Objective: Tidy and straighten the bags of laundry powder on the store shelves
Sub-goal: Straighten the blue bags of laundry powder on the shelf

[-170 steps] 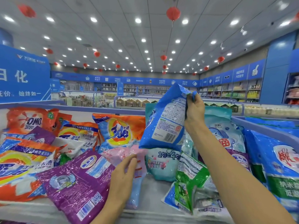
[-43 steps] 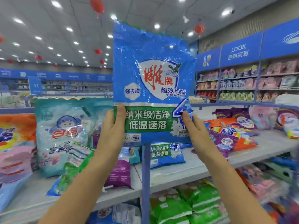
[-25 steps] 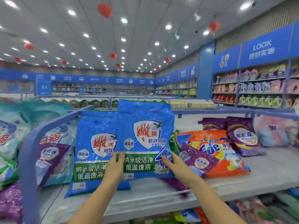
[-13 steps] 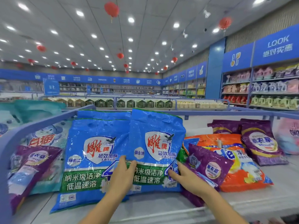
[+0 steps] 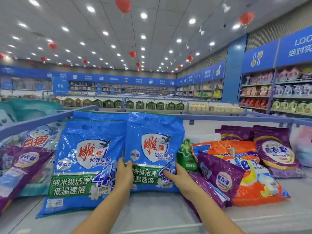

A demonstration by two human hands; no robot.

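Holding one shiny blue plastic bag of laundry powder upright on the white shelf, long side up and down, top end above both grips. Left grip curled round its lower left edge, right grip pinching its lower right corner. Just left of it, two more blue bags, one behind the other; right of it, at least three purple bags.

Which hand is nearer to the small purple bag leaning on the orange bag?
Right. The right hand holds the right edge of the blue bag, beside the small purple bag; the left hand holds its left edge, on the far side.
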